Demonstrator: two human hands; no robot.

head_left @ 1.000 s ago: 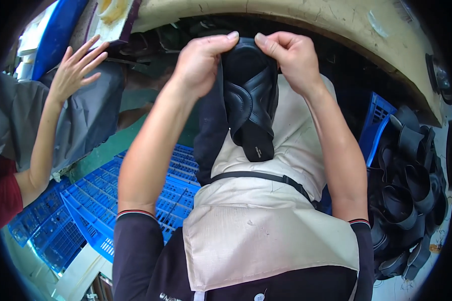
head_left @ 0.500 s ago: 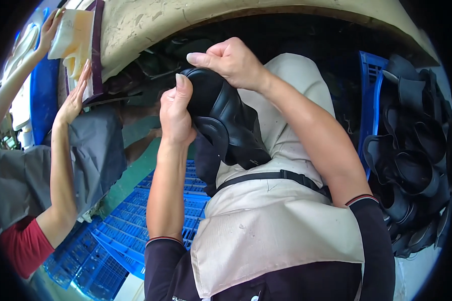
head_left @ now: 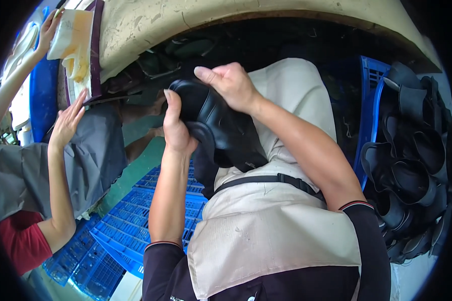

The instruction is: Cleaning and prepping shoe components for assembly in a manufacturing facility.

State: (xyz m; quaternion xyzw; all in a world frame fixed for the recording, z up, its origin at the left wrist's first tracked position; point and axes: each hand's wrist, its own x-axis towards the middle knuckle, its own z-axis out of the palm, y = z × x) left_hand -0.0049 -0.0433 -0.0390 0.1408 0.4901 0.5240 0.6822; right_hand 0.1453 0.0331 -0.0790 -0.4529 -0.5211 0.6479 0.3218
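A black leather shoe upper (head_left: 231, 133) lies over my lap, its rounded end pointing away from me. My left hand (head_left: 177, 128) grips its left edge, thumb up and fingers hidden beneath or behind it. At the far right edge, my right hand (head_left: 231, 88) is closed on the upper, with the thumb stretched toward the left. The hidden fingertips do not show what they press against. A beige apron (head_left: 276, 236) covers my lap below the upper.
On the right, a blue crate (head_left: 369, 108) holds several black shoe uppers (head_left: 412, 170). Blue crates (head_left: 130, 208) stand on the floor at left. A worn beige tabletop (head_left: 150, 22) curves ahead. At left, a co-worker's hand (head_left: 67, 125) is near a board (head_left: 96, 60) with yellowish material.
Both my hands and the shoe upper have shifted slightly toward me and to the left. The co-worker's near hand has moved back from the board.
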